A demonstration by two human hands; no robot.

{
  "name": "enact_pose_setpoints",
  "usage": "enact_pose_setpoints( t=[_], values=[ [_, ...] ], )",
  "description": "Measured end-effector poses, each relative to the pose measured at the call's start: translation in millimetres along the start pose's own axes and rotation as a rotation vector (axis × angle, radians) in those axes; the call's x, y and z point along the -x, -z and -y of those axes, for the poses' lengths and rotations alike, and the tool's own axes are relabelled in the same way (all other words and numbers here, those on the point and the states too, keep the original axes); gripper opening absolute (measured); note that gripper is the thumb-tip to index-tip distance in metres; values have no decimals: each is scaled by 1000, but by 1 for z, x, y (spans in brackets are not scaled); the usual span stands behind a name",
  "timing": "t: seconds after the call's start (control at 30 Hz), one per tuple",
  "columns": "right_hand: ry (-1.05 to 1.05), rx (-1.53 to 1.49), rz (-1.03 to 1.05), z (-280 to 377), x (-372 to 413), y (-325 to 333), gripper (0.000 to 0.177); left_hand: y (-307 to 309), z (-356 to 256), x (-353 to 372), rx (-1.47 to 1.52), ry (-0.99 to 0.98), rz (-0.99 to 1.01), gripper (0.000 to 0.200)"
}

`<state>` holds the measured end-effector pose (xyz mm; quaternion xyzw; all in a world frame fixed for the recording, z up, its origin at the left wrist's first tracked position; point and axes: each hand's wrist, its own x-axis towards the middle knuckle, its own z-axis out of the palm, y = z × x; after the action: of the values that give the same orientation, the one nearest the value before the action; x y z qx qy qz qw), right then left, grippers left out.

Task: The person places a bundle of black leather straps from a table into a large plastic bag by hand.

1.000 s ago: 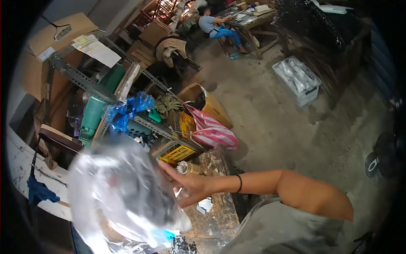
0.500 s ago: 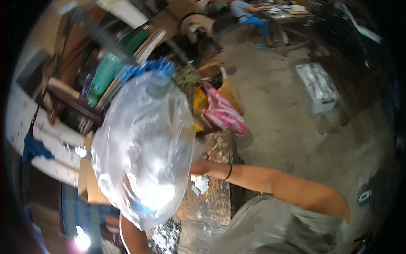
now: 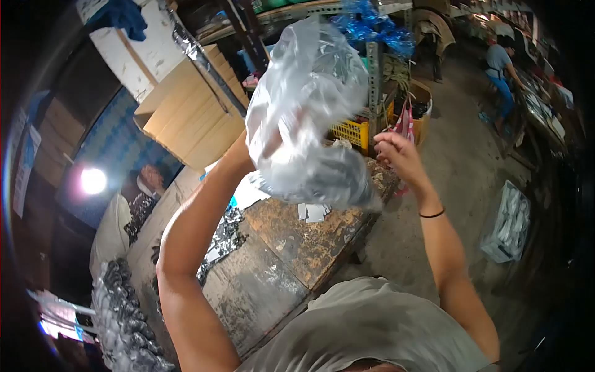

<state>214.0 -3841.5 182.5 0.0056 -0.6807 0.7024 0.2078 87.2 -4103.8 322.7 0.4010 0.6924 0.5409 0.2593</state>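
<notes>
A clear plastic bag (image 3: 310,105), crumpled and blurred by motion, hangs in the air above the worn wooden table (image 3: 291,248). My left forearm reaches up to it, and the bag hides my left hand and its fingers; that arm alone bears the bag. To the right of the bag, apart from it, my right hand (image 3: 400,158) is raised with loosely bent fingers and nothing visible in them. Small white cards (image 3: 314,212) lie on the table below the bag. A shiny black-and-silver wrapper (image 3: 226,239) lies near my left arm.
A cardboard box (image 3: 192,105) stands behind the table at left. A yellow crate (image 3: 350,133) and a pink striped bag (image 3: 405,118) are beyond the table. A clear bin (image 3: 508,223) sits on the floor at right. Another person (image 3: 499,68) sits far back.
The puffed-out bag has collapsed and crumpled. My right hand has come away from the table, up beside the bag. The head view has turned left.
</notes>
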Motion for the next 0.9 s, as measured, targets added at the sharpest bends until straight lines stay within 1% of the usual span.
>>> enact_pose_setpoints(
  t=[0.03, 0.07, 0.1, 0.17, 0.2, 0.23, 0.27, 0.3, 0.33, 0.37, 0.43, 0.47, 0.5, 0.53, 0.57, 0.6, 0.63, 0.67, 0.7, 0.73, 0.77, 0.8, 0.83, 0.87, 0.9],
  values=[
    [-2, 6, 16, 23, -2, -4, 23, 3, 1, 6, 4, 4, 2, 22],
    [162, 160, 156, 44, -5, -6, 20, 4, 9, 7, -358, -303, -30, 26],
    [327, 311, 294, 66, -7, -10, 18, 3, 9, 6, 34, -203, -43, 43],
    [768, 672, 404, 121, -7, -37, 14, -2, -14, 10, 132, 25, -140, 49],
    [838, 771, 468, 136, -8, -52, 15, -3, -20, 13, 111, 61, -177, 56],
    [906, 870, 530, 147, -10, -67, 16, 0, -21, 15, 115, 60, -175, 56],
    [903, 875, 530, 156, -12, -84, 16, 6, -21, 17, 140, 17, -135, 52],
    [923, 1070, 667, 164, -15, -102, 17, 10, -22, 17, 164, -26, -93, 48],
    [935, 1264, 807, 168, -19, -116, 18, 15, -14, 13, 113, -69, -126, 49],
    [931, 1267, 810, 160, -27, -128, 18, 24, -8, 11, 117, -70, -124, 49],
    [1181, 1417, 716, 139, -42, -148, 22, 37, -4, 14, 67, 86, -182, 47],
    [1180, 1418, 720, 137, -49, -154, 22, 32, 0, 14, 147, -52, -234, 47],
    [1201, 1589, 743, 140, -55, -159, 24, 38, 5, 14, 151, -54, -234, 47],
    [1217, 1763, 763, 143, -61, -162, 26, 46, 12, 14, 123, -74, -202, 55],
    [1214, 1770, 765, 148, -68, -162, 26, 52, 18, 12, 97, -96, -169, 62],
    [1081, 1551, 771, 153, -76, -161, 24, 38, 8, 21, 265, -37, -167, 61],
    [946, 1333, 767, 164, -74, -163, 23, 38, 14, 24, 270, -40, -167, 61],
    [835, 1436, 701, 180, -74, -158, 10, 39, 23, 24, -42, -168, -46, 60],
    [838, 1441, 703, 181, -79, -152, 10, 34, 20, 27, -358, -293, 74, 60],
    [1053, 1497, 652, 183, -88, -145, 10, 24, 15, 33, -288, -273, 44, 51],
    [1269, 1544, 590, 184, -95, -139, 12, 24, 12, 31, -291, -275, 46, 51],
    [1348, 1425, 529, 181, -98, -137, 15, 22, 8, 31, -285, -226, -32, 45],
    [1348, 1428, 529, 178, -103, -135, 15, 20, 4, 30, -275, -176, -111, 39],
    [1422, 1405, 480, 176, -107, -134, 16, 19, -1, 32, -293, -135, -131, 34],
    [1496, 1378, 431, 175, -108, -134, 19, 19, -1, 31, -291, -135, -133, 34]
  ],
)
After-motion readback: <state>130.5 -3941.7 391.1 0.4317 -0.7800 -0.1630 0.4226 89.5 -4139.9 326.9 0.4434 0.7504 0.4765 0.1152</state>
